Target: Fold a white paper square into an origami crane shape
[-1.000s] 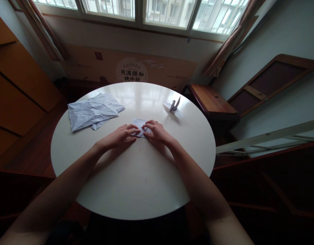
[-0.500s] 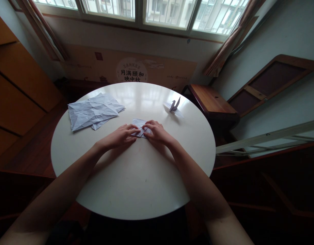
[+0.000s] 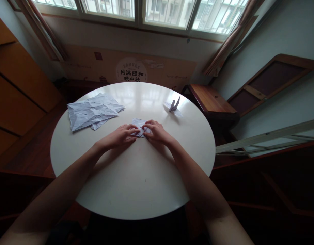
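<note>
One folded paper | pale, flat, creased | left hand, right hand touching

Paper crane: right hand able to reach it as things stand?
Probably yes: the paper crane sits beyond the right hand, to its right, with nothing visible between them, though that hand would first leave the folded paper.

Your view has shifted slightly.
In it, the worktop, creased sheets and paper crane sit barely further left.
</note>
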`<state>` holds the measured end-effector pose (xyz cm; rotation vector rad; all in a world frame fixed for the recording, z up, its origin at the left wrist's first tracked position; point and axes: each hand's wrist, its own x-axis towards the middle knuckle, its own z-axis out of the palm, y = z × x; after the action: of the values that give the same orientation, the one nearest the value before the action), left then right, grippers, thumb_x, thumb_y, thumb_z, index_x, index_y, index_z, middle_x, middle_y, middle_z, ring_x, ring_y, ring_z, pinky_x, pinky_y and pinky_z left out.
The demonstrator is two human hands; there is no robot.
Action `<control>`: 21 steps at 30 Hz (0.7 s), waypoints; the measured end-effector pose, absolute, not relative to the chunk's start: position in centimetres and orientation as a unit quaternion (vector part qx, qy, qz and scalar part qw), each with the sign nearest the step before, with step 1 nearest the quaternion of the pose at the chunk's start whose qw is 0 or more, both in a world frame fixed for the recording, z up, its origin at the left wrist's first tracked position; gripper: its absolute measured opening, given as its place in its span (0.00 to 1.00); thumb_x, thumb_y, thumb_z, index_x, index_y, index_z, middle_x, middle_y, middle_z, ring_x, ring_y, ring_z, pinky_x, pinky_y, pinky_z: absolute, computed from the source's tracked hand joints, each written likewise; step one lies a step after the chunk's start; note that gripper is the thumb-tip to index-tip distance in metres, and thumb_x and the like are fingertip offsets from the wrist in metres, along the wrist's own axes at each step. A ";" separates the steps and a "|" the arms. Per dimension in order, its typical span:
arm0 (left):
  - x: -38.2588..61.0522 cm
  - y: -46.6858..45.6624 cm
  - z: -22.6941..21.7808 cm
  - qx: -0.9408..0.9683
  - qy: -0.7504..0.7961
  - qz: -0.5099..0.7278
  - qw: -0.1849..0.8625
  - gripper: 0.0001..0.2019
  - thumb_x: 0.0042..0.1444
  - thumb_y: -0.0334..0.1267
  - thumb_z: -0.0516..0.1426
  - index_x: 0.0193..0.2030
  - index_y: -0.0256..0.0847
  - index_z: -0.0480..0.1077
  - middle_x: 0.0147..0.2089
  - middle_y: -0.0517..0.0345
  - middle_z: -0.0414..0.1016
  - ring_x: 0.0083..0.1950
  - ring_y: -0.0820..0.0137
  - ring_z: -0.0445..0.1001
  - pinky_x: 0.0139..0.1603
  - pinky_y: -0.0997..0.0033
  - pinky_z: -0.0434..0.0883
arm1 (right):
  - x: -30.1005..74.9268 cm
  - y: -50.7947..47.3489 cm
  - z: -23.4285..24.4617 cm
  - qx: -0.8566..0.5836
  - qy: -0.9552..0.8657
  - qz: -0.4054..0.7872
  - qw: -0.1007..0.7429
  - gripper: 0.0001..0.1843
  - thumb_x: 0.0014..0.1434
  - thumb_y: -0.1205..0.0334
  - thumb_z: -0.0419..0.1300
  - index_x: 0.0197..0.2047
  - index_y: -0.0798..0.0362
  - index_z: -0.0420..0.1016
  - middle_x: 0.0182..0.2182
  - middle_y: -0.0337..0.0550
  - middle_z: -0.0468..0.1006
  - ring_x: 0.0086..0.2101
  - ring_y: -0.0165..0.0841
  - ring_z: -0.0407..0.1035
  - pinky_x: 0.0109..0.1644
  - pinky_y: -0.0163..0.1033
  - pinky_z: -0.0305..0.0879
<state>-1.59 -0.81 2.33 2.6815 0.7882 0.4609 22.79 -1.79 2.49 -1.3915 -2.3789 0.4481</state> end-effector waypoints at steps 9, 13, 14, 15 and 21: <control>-1.6 -0.8 2.3 0.936 0.279 0.154 0.150 0.19 0.67 0.38 0.55 0.64 0.43 0.68 0.60 0.46 0.68 0.58 0.56 0.69 0.61 0.54 0.67 | 22.8 -1.9 2.6 -0.491 -0.839 0.159 0.170 0.15 0.64 0.58 0.61 0.54 0.48 0.77 0.56 0.50 0.71 0.57 0.45 0.64 0.63 0.54 0.57; -1.7 -0.8 2.2 0.935 0.279 0.158 0.150 0.19 0.67 0.38 0.56 0.64 0.43 0.68 0.60 0.46 0.68 0.58 0.56 0.70 0.61 0.55 0.67 | 22.7 -1.9 2.7 -0.493 -0.838 0.159 0.169 0.16 0.64 0.58 0.61 0.54 0.49 0.77 0.55 0.51 0.71 0.56 0.46 0.65 0.63 0.54 0.57; -1.7 -0.8 2.1 0.935 0.279 0.159 0.150 0.19 0.67 0.38 0.56 0.64 0.44 0.68 0.60 0.46 0.68 0.58 0.56 0.70 0.61 0.55 0.67 | 22.7 -1.9 2.7 -0.493 -0.838 0.159 0.169 0.16 0.64 0.58 0.61 0.54 0.49 0.77 0.55 0.51 0.71 0.56 0.46 0.64 0.63 0.54 0.57; -1.7 -0.8 2.1 0.935 0.280 0.160 0.150 0.19 0.67 0.38 0.56 0.64 0.44 0.68 0.60 0.47 0.68 0.58 0.56 0.70 0.61 0.55 0.67 | 22.7 -1.8 2.6 -0.493 -0.838 0.158 0.170 0.16 0.64 0.58 0.61 0.54 0.50 0.77 0.56 0.51 0.71 0.56 0.46 0.64 0.63 0.54 0.57; -1.7 -0.8 2.3 0.935 0.280 0.158 0.150 0.19 0.67 0.38 0.55 0.64 0.43 0.68 0.60 0.46 0.68 0.58 0.56 0.70 0.60 0.55 0.67 | 22.7 -1.8 2.5 -0.492 -0.840 0.157 0.170 0.16 0.64 0.58 0.61 0.54 0.49 0.77 0.56 0.50 0.71 0.56 0.45 0.65 0.63 0.54 0.57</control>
<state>-1.66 -0.83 2.27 2.6856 0.8037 0.4531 22.74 -1.79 2.51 -1.3966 -2.3854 0.4449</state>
